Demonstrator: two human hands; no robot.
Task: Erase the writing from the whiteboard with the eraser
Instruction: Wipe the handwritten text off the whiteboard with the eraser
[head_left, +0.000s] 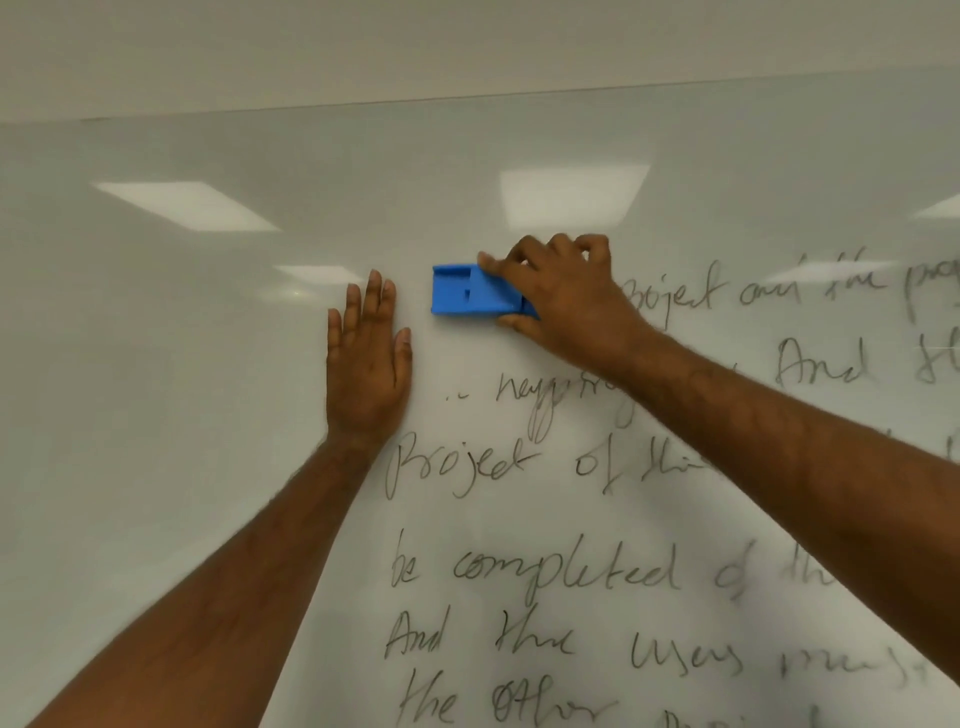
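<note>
Right fingers (498, 267): curled over the top edge of the eraser (467, 291), thumb under its lower edge; clamped on the right end of it.
Right hand (561, 301): knuckles up, forearm entering from lower right and covering part of the writing.
Left fingers (371, 301): straight, close together, pointing up, flat against the board; holding nothing.
Left hand (366, 364): palm pressed to the board, just left of the eraser, not touching it.
Eraser: one, blue, blocky, lying lengthwise against the whiteboard (182, 322), at the left end of the top line of script.
Writing (519, 571): dark handwritten script, six lines visible at least, filling the centre-right and lower part of the board; readable words include "Project", "completed", "And the".
Cleared patch: bare board around and left of the eraser; the second line starts with faint marks only.
Whiteboard: one, glossy, with reflections of four ceiling panels; top edge meets a pale wall (467, 47).
Containers: none seen.
</note>
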